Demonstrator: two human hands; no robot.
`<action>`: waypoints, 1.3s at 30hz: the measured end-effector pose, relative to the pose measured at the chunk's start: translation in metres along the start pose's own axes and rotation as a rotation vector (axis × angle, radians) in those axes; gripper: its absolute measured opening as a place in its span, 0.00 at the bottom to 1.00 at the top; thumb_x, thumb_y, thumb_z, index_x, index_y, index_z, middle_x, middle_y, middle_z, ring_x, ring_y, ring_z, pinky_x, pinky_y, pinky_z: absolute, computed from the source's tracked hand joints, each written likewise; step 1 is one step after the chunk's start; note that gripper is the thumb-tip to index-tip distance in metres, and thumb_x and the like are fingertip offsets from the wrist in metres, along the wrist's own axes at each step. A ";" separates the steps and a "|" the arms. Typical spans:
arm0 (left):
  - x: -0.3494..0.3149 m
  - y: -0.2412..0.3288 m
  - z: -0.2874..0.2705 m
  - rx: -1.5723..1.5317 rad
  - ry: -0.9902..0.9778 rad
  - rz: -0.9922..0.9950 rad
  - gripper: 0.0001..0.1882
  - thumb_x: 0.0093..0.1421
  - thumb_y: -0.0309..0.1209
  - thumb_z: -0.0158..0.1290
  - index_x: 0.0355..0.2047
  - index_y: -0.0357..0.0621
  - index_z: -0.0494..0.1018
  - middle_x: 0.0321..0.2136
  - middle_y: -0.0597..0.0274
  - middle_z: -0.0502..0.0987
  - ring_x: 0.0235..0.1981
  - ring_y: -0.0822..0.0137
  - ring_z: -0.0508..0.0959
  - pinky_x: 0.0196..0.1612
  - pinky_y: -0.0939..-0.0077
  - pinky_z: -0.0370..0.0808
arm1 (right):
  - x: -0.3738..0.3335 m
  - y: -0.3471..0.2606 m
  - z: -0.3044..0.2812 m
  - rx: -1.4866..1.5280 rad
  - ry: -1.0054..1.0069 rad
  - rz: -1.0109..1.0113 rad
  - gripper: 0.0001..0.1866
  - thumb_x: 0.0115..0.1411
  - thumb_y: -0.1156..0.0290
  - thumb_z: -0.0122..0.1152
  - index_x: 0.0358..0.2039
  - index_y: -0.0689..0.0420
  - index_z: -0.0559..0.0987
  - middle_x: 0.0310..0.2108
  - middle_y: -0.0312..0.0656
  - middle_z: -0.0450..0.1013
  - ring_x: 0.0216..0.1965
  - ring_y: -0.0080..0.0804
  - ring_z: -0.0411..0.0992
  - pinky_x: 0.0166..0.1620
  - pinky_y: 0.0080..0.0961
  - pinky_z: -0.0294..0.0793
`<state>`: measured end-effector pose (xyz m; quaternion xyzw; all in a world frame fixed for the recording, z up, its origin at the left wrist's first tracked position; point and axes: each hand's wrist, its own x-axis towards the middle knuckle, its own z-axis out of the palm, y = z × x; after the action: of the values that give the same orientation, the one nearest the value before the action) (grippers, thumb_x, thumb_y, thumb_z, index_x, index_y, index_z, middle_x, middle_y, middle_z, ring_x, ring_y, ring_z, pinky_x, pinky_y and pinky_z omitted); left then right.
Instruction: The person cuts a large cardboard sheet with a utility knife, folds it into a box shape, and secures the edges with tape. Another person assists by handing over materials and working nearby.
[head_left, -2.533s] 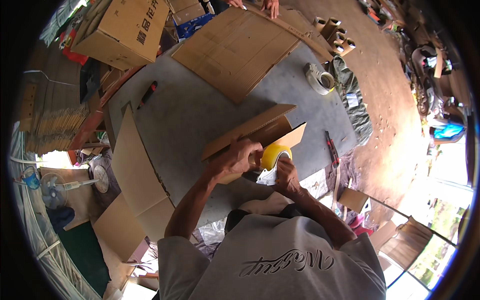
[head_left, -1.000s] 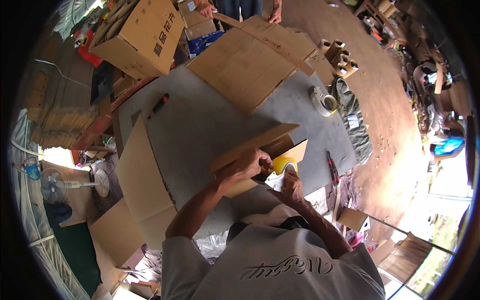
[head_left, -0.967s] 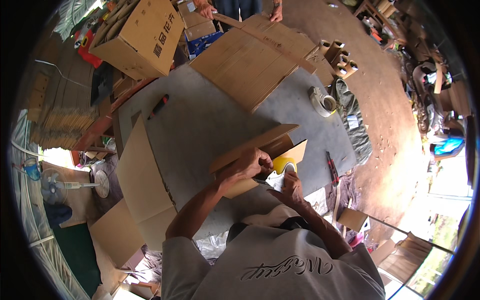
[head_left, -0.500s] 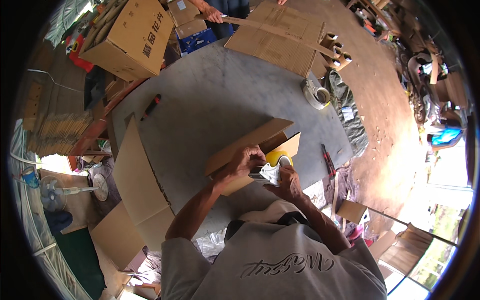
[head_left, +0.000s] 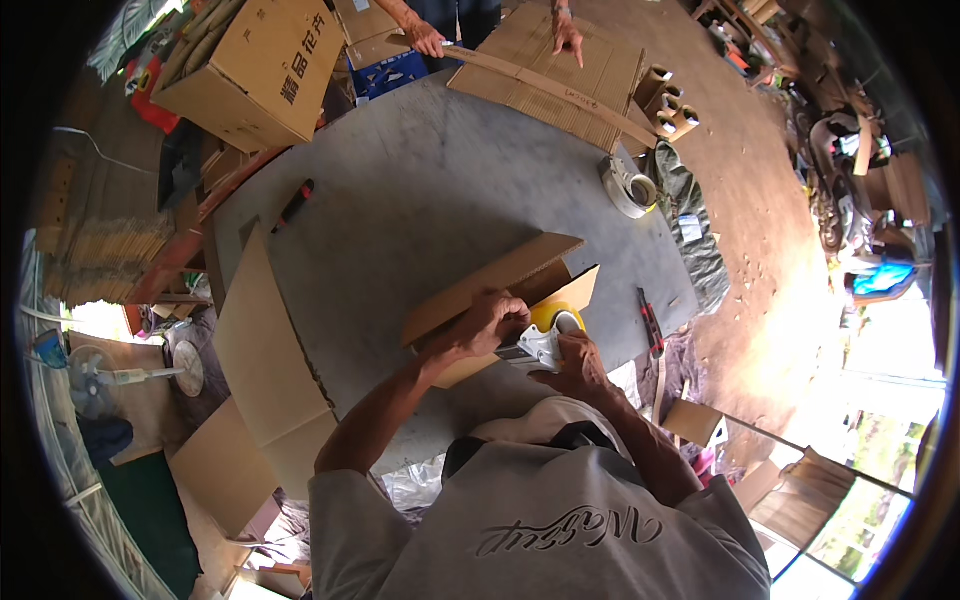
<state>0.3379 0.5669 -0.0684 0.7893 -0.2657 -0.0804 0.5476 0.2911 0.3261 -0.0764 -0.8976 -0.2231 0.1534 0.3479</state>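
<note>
My right hand (head_left: 578, 364) is closed around a white tape dispenser (head_left: 541, 347) loaded with a roll of yellow tape (head_left: 556, 317). Just left of it, my left hand (head_left: 494, 322) is closed, its fingers pinched beside the dispenser's front end. What those fingertips hold is too small to make out. Both hands are over a small cardboard box (head_left: 490, 286) with raised flaps, standing on the grey table (head_left: 400, 190). My left hand and forearm cover part of this box.
Two red-and-black utility knives, one at left (head_left: 293, 206), one at right (head_left: 652, 322), lie on the table. A tape roll (head_left: 630, 190) is near its right edge, a cardboard sheet (head_left: 270, 340) at left. Across it, a co-worker's hand (head_left: 427, 40) grips a cardboard strip (head_left: 545, 84) above flattened cardboard (head_left: 560, 50).
A co-worker's second hand has come over the flattened cardboard, and their strip has shifted slightly. My own hands and the dispenser have hardly moved.
</note>
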 end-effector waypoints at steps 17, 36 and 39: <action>-0.011 -0.019 0.002 -0.565 0.410 -0.286 0.07 0.69 0.31 0.50 0.34 0.41 0.71 0.29 0.74 0.72 0.34 0.80 0.69 0.43 0.81 0.68 | 0.003 -0.013 -0.018 0.442 -0.186 0.389 0.24 0.47 0.60 0.75 0.40 0.64 0.81 0.31 0.49 0.80 0.34 0.34 0.79 0.42 0.33 0.76; 0.007 -0.018 -0.022 -0.477 0.152 -0.552 0.10 0.64 0.30 0.58 0.42 0.38 0.78 0.36 0.66 0.80 0.40 0.75 0.77 0.47 0.78 0.74 | 0.016 -0.009 -0.018 0.489 -0.227 0.420 0.25 0.46 0.59 0.76 0.40 0.63 0.83 0.32 0.46 0.81 0.35 0.32 0.78 0.44 0.32 0.76; 0.012 -0.011 -0.026 -0.356 0.103 -0.525 0.08 0.63 0.30 0.58 0.39 0.38 0.78 0.33 0.67 0.80 0.37 0.77 0.77 0.43 0.79 0.74 | 0.015 -0.007 -0.020 0.474 -0.230 0.420 0.24 0.46 0.59 0.76 0.39 0.63 0.83 0.32 0.46 0.81 0.35 0.33 0.79 0.44 0.32 0.76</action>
<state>0.3624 0.5849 -0.0662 0.7259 -0.0066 -0.2242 0.6502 0.3102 0.3275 -0.0590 -0.7950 -0.0292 0.3694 0.4802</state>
